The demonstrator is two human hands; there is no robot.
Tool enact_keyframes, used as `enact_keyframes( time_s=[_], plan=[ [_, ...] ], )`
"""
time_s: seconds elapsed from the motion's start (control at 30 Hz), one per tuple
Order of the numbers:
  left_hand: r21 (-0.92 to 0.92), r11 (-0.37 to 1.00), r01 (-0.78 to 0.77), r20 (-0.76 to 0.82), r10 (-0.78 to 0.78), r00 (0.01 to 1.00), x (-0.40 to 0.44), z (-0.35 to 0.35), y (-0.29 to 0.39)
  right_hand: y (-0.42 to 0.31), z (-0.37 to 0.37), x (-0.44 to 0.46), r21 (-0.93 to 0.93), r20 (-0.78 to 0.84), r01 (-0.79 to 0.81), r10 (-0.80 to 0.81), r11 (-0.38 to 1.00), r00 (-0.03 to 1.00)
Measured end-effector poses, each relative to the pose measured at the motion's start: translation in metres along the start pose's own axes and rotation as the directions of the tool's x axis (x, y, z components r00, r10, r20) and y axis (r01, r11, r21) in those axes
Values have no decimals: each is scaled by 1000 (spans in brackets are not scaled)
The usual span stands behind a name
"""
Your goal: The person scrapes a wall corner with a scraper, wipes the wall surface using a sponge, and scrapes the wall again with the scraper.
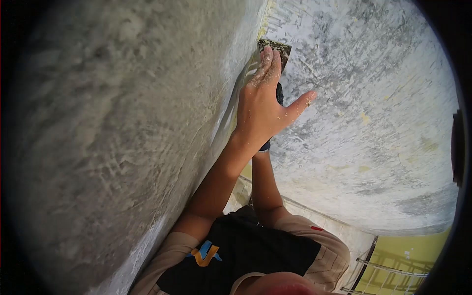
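My left hand [260, 108] is raised where two rough grey walls meet, its fingers stretched out and its thumb spread to the right. Whitish crumbs stick to its skin. Its fingertips rest on a dark, plaster-smeared flat blade [282, 53] lying against the right wall. Behind it, my right forearm [265, 182] reaches up with a dark band at the wrist. My right hand is hidden behind the left one, so its grip does not show. A bit of dark material [280, 93] shows between my left thumb and fingers.
A mottled grey wall [108, 128] fills the left side, close to my left arm. The whitish, streaked wall [364, 118] curves across the right. At the lower right are a yellow-green surface [408, 253] and a metal rack [388, 270]. Pale tiles [324, 219] run below the right wall.
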State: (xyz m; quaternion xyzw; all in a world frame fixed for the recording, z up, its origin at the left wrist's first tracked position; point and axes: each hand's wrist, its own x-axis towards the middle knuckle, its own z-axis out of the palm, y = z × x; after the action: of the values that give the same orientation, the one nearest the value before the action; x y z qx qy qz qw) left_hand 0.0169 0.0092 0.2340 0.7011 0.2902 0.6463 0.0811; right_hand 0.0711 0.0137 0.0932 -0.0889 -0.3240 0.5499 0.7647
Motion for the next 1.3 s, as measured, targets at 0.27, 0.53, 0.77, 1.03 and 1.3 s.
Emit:
enact_keyframes(
  time_s=[0.27,0.53,0.77,1.03,1.3],
  plan=[
    [23,999,-31,-7,31,999,-4,-2,-1,3,24,27,21,89,10,-12,1000,996],
    [45,998,-42,-1,42,999,5,-3,10,-2,25,26,8,86,19,-20,1000,996],
    [180,984,-12,62,1,998,2,-9,18,-2,28,25,12,81,30,-31,999,996],
    [58,998,-22,55,19,998,15,-10,13,-12,21,18,-8,64,47,-47,999,997],
    [140,990,24,85,-36,996,9,-8,15,-20,10,0,-34,35,40,-39,999,999]
  ],
)
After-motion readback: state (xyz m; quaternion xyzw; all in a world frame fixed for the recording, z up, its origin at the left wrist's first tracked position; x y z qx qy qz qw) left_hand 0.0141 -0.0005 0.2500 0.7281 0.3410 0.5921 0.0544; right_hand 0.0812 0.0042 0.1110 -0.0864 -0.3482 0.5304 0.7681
